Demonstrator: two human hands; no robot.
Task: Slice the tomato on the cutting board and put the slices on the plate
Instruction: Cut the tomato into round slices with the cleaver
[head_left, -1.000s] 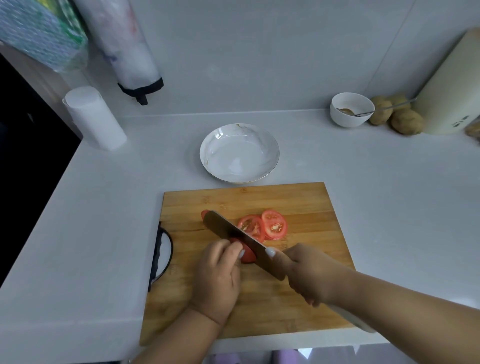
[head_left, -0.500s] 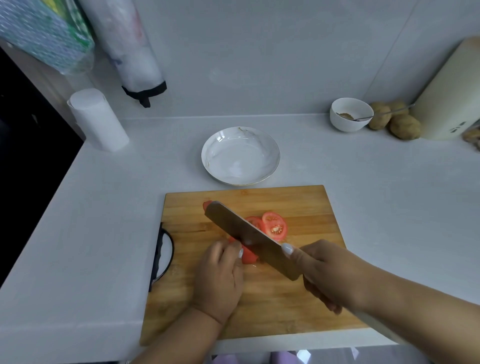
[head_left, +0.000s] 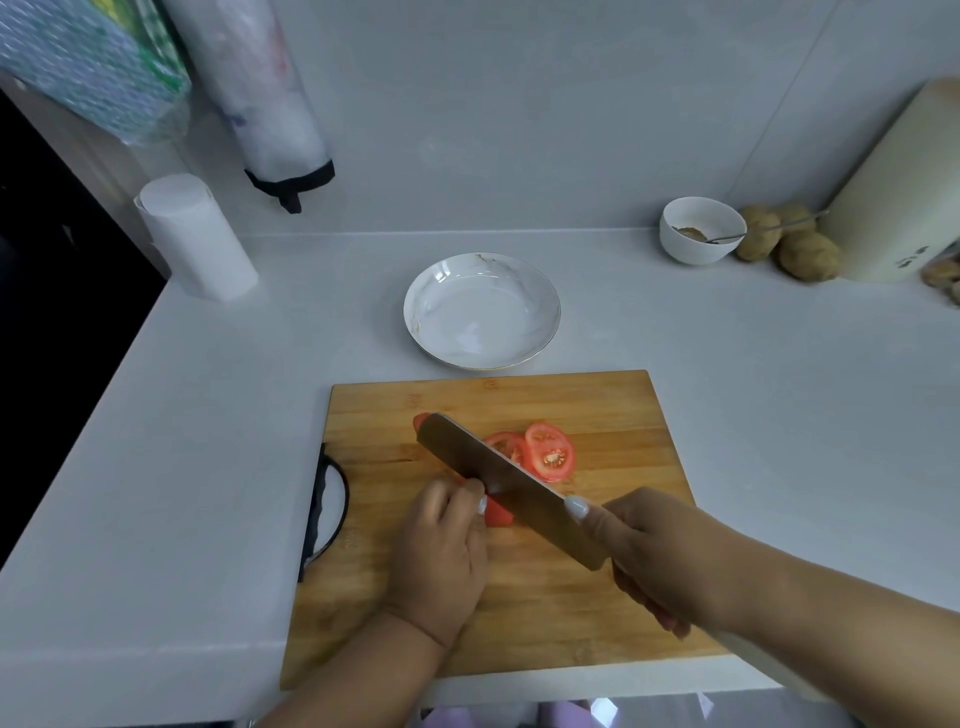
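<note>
A wooden cutting board (head_left: 597, 613) lies on the white counter near its front edge. My left hand (head_left: 441, 556) presses down on the rest of the tomato (head_left: 497, 513), of which only a red sliver shows by my fingertips. My right hand (head_left: 660, 551) grips a broad knife (head_left: 498, 478), forefinger along the blade, which crosses the tomato diagonally. Two cut slices (head_left: 548, 452) lie overlapping just beyond the blade. A small red piece (head_left: 420, 419) peeks out at the knife tip. The white plate (head_left: 540, 291) sits behind the board with nothing on it.
A white paper roll (head_left: 197, 239) stands at the back left. At the back right are a small white bowl with a spoon (head_left: 698, 231), several potatoes (head_left: 789, 244) and a cream canister (head_left: 898, 197). The board's black handle (head_left: 324, 512) juts left. The counter drops off at the left.
The knife has risen and drawn back toward the right over the tomato, with my right hand moving right and nearer. My left hand has stayed on the tomato.
</note>
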